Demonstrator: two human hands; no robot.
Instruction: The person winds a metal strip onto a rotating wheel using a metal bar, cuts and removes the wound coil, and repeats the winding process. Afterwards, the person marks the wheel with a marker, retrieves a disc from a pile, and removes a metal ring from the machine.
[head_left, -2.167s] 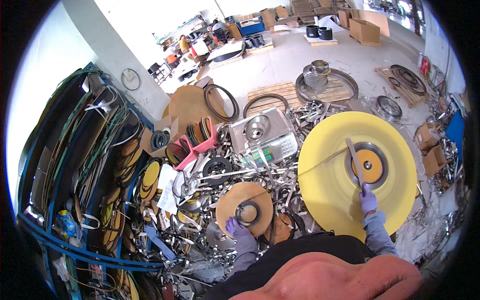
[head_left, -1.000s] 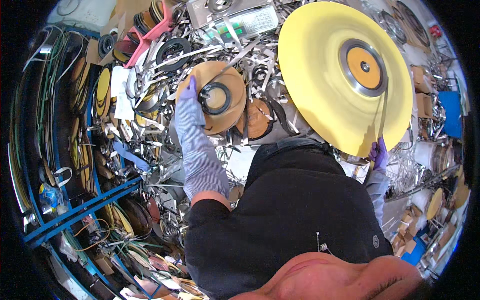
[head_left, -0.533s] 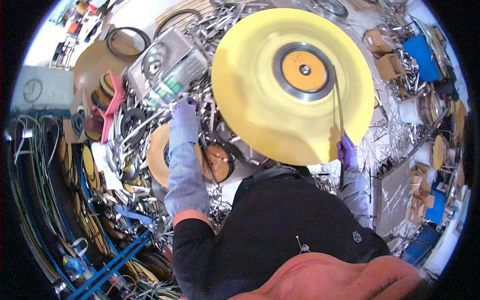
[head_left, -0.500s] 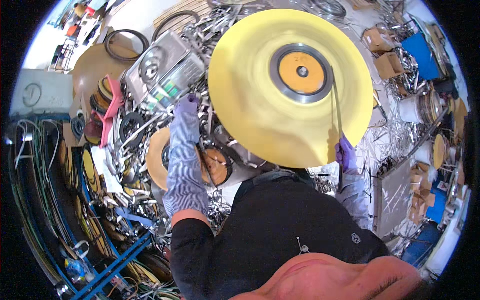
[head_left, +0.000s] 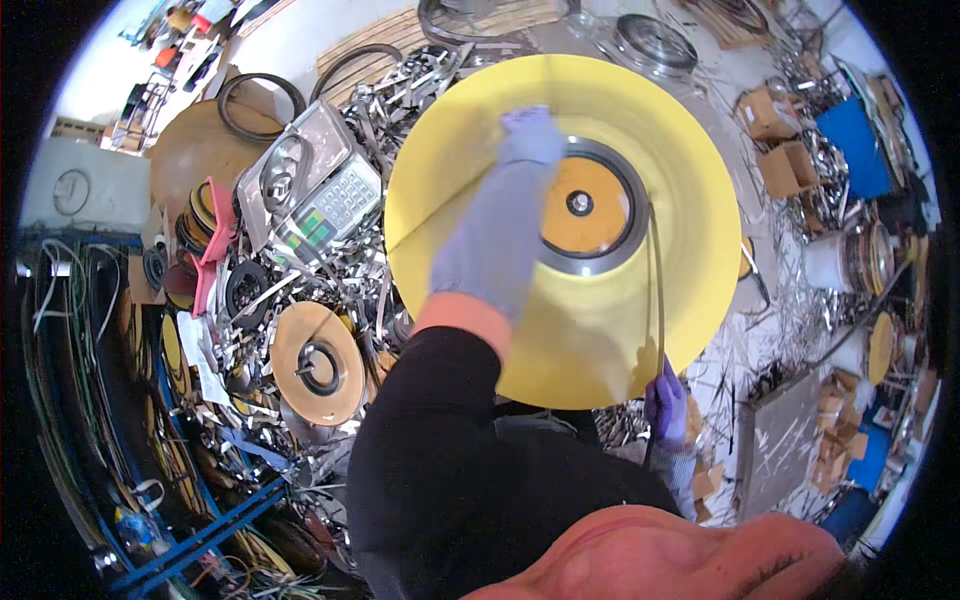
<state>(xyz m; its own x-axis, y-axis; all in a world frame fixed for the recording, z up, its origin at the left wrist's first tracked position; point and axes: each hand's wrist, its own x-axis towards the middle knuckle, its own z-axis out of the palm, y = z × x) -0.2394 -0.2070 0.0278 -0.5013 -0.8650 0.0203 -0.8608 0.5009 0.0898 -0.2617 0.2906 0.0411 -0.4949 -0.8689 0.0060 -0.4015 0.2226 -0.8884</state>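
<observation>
A large yellow disc (head_left: 480, 340) fills the middle, with a dark ring (head_left: 635, 215) around its orange hub (head_left: 580, 225). A metal knob (head_left: 579, 203) sits at the hub's centre. My left hand (head_left: 530, 122), in a purple glove, reaches over the far left part of the disc; its fingers are blurred and partly hidden. At the disc's near right edge, my purple-gloved right hand (head_left: 667, 405) is closed around a thin dark strip (head_left: 658, 290). From that hand the strip runs up to the right side of the dark ring.
A grey device with a keypad (head_left: 345, 200) stands left of the disc among many loose metal strips (head_left: 385, 85). Nearer lies a small tan disc (head_left: 300, 345). Cardboard boxes (head_left: 788, 168) stand at right, with a grey panel (head_left: 778, 445) nearer. Blue rails (head_left: 205, 540) cross the lower left.
My left hand has moved right, from beside the keypad device to over the yellow disc. My right hand, still on the strip, and the disc appear lower in view.
</observation>
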